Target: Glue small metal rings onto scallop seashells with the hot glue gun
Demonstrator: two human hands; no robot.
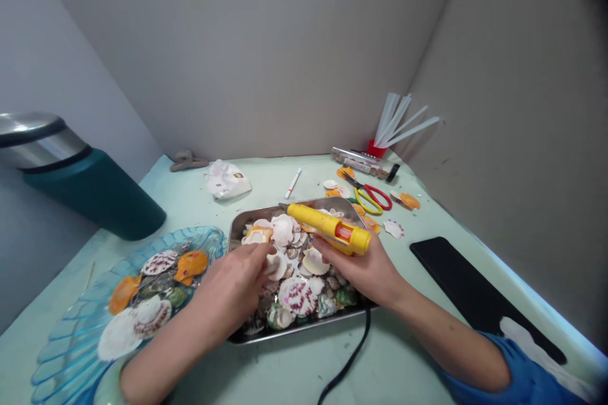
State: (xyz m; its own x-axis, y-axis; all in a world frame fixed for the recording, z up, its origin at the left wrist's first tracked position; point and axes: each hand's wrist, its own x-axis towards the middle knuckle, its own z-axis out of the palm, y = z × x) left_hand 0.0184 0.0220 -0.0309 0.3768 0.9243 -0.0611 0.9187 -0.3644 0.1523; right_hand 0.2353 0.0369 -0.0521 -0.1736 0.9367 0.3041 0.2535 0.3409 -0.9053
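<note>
My right hand (365,269) is wrapped round a yellow hot glue gun (327,225), its dark nozzle pointing left over a metal tray (266,336) heaped with seashells. A black cord runs from under that hand toward the front edge. Over the tray's left side, my left hand (242,275) is closed, with thumb and forefinger at a small white seashell (276,265); the other fingers are partly hidden. A large purple-streaked scallop shell (300,295) lies among the shells at the tray's front.
At left stand a blue glass dish (61,335) of shells and a teal bottle (95,193). Behind the tray lie a crumpled white packet (227,180), a marker (293,183) and scissors (373,198). Glue sticks (399,120) fill a red cup; a black slab (475,291) lies right.
</note>
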